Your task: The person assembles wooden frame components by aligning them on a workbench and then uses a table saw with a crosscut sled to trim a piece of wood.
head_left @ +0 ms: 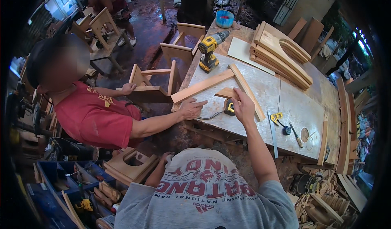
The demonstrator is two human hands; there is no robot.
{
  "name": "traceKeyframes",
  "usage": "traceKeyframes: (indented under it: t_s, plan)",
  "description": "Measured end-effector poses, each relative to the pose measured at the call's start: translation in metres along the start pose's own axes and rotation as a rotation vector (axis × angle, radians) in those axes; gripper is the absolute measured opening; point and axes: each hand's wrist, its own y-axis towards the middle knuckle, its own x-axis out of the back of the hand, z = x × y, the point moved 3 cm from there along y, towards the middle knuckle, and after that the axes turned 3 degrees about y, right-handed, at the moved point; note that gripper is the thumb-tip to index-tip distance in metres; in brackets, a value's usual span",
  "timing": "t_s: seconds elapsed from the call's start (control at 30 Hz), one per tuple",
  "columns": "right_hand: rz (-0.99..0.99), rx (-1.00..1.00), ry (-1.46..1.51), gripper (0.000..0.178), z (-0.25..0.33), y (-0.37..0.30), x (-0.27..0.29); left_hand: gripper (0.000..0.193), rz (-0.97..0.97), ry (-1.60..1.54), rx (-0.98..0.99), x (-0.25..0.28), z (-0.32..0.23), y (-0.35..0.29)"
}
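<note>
My right hand (244,108) is closed on a short wood piece (225,92), holding it over the worktable (260,72). Just under that hand sits a round yellow-and-black tool (229,106), partly covered, with a dark cord beside it. Two wooden strips, one long (203,85) and one at the right (247,91), meet at an angle around the held piece. Low at my left side, my left hand (167,157) is near a wooden panel with an oval hole (131,160); its fingers are unclear. A co-worker's hand (193,108) rests at the table edge, a finger extended.
A yellow cordless drill (209,51), stacked curved wood panels (281,53) and a blue tub (225,18) stand on the table. Nearer lie a combination square (274,127) and a blue tape measure (286,130). The co-worker in red (102,115) stands left, by wooden frames (152,82).
</note>
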Motion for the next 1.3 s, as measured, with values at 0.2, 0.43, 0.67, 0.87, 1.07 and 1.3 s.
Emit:
traceKeyframes:
  t_s: [0.2,0.43,0.67,0.87,1.07,1.3]
  plan:
    - [-0.050,0.047,0.019,0.042,0.000,-0.001,0.002,0.039,-0.012,0.009,0.052,0.000,-0.012,-0.011]
    - [-0.056,-0.021,0.050,0.041,-0.042,-0.010,-0.011,0.040,-0.020,0.014,0.082,-0.006,-0.017,-0.017]
    - [-0.130,-0.386,0.011,0.043,-0.138,-0.035,-0.024,0.040,-0.031,0.013,0.107,-0.015,-0.024,-0.017]
    - [-0.081,-0.352,-0.069,0.042,-0.175,-0.021,-0.034,0.040,-0.049,0.009,0.120,-0.034,-0.039,-0.012]
    - [0.070,-0.285,-0.177,0.040,-0.182,0.028,-0.055,0.040,-0.099,-0.015,0.145,-0.056,-0.063,-0.013]
    - [0.183,-0.253,-0.203,0.039,-0.200,0.068,-0.078,0.041,-0.171,-0.061,0.206,-0.088,-0.077,-0.031]
